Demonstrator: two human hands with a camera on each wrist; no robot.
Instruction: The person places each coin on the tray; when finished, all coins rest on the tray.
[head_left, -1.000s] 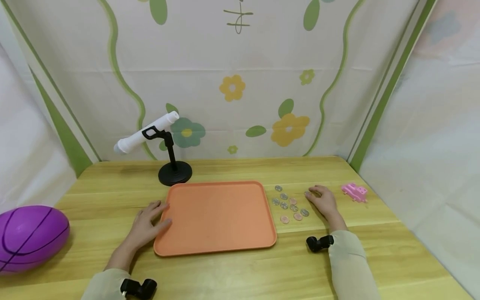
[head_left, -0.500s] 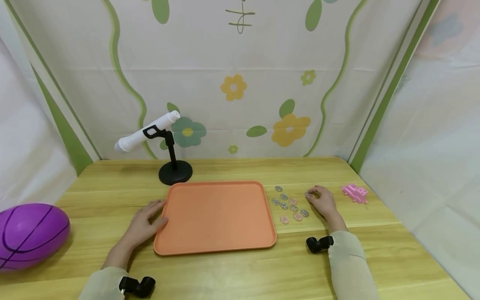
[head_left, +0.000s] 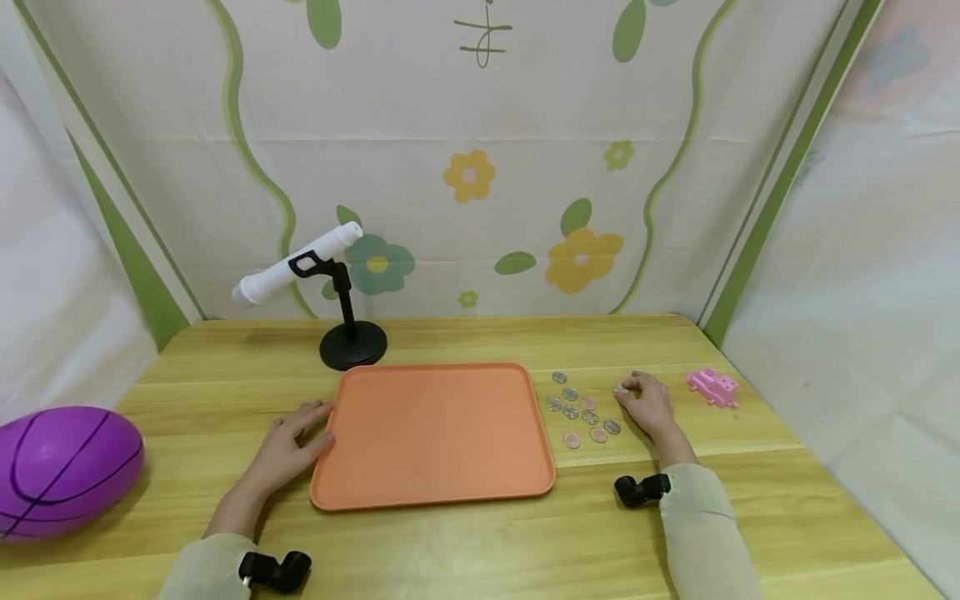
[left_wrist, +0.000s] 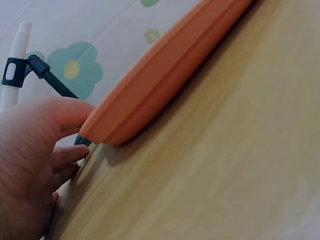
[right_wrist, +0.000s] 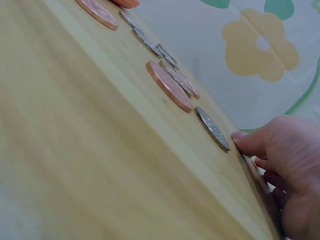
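My left hand rests at the left rim of an orange tray. Its fingers are loosely spread and touch the rim; in the left wrist view the tray's side wall meets the fingers. To the right of the tray, my right hand pinches a silver coin between thumb and index finger, low over the tabletop. That coin is hidden in the right wrist view. Between tray and right hand lie several silver coins and copper coins.
A white microphone on a black stand is behind the tray's left corner. At far left sits a purple ball with black lines. A small pink toy lies right of my right hand. A floral cloth backs the wooden table.
My left fingertips have drawn slightly left, from over the tray to its rim. My right hand stays at the same coin. The other things keep their places, with a slight camera shift.
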